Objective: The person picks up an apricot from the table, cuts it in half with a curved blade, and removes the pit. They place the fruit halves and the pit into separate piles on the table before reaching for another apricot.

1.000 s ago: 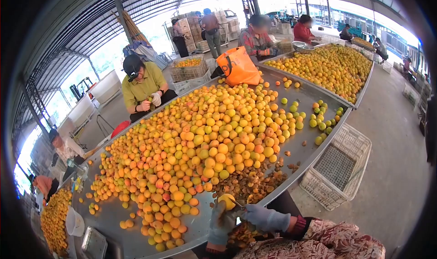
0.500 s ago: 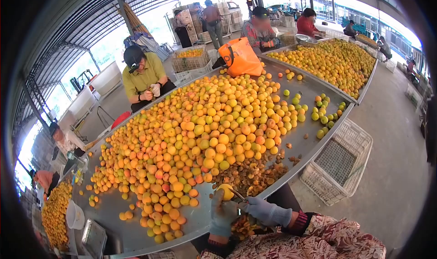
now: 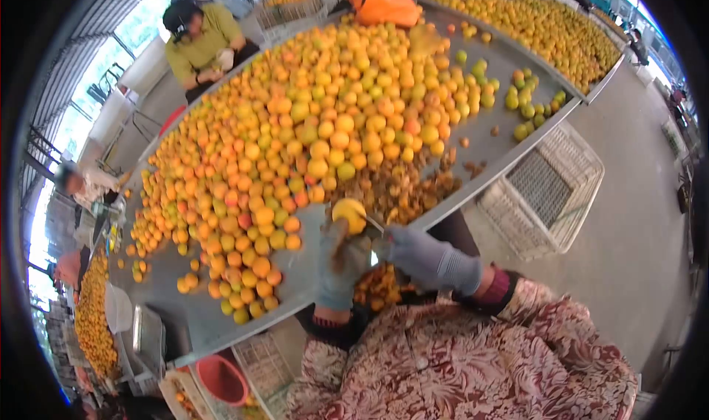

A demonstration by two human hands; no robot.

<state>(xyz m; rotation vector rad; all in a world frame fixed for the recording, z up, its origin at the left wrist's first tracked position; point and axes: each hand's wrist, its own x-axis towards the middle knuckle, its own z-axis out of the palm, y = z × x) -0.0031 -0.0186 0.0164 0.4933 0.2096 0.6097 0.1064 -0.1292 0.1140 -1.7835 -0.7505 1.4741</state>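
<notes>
My left hand point(image 3: 341, 269), in a grey glove with brown stains, is closed around a yellow-orange fruit point(image 3: 348, 215) at the table's near edge. To its right my gloved right hand point(image 3: 432, 257) is closed on a thin tool point(image 3: 375, 223) whose tip reaches the fruit. The type of tool cannot be made out. Brown scraps point(image 3: 399, 187) lie just beyond both hands, beside a large heap of orange and yellow fruit point(image 3: 295, 125) on the metal table point(image 3: 295, 287). More orange pieces point(image 3: 380, 287) show below and between my hands.
A person in a yellow-green shirt point(image 3: 207, 40) works across the table. An orange bag point(image 3: 380, 1) lies behind the heap. An empty plastic crate point(image 3: 550, 191) stands on the floor at right; a red bucket point(image 3: 221, 381) is below the near edge. Greenish fruit point(image 3: 528, 106) lies at the right.
The view has tilted downward, so the table appears higher and the red bucket now shows. Both hands still hold the fruit and the tool.
</notes>
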